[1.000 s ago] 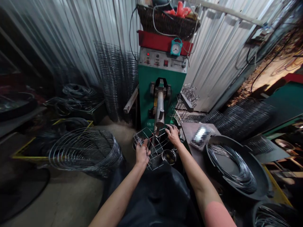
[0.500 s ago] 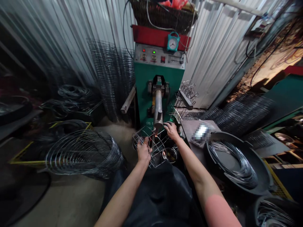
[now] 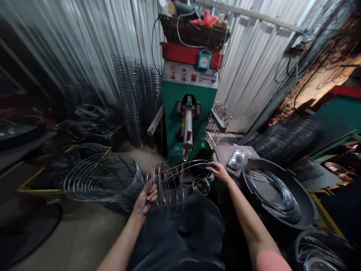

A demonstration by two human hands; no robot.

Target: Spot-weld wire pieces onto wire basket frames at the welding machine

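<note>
My left hand (image 3: 146,197) is closed on a wire frame (image 3: 170,190) of curved, crossing metal rods, tilted in front of my lap. My right hand (image 3: 220,172) pinches the end of a thin curved wire (image 3: 197,162), out to the right of the machine's tip. Whether this wire is joined to the frame I cannot tell. Between and beyond my hands stands a green spot-welding machine (image 3: 189,88), its metal arm (image 3: 187,130) reaching toward me. The arm's lower tip is just above the curved wire.
Stacked wire rings (image 3: 104,180) lie to my left, with tall wire stacks (image 3: 135,101) against the metal wall. At right, a black round tub (image 3: 306,195) holds wire hoops (image 3: 278,195) beside a small table (image 3: 225,152). A small metal bowl (image 3: 201,185) is below the tip.
My left hand has moved left and closer to me, tilting the wire frame away from the tip. My right hand has moved right and lower. The machine's green light has gone out.
</note>
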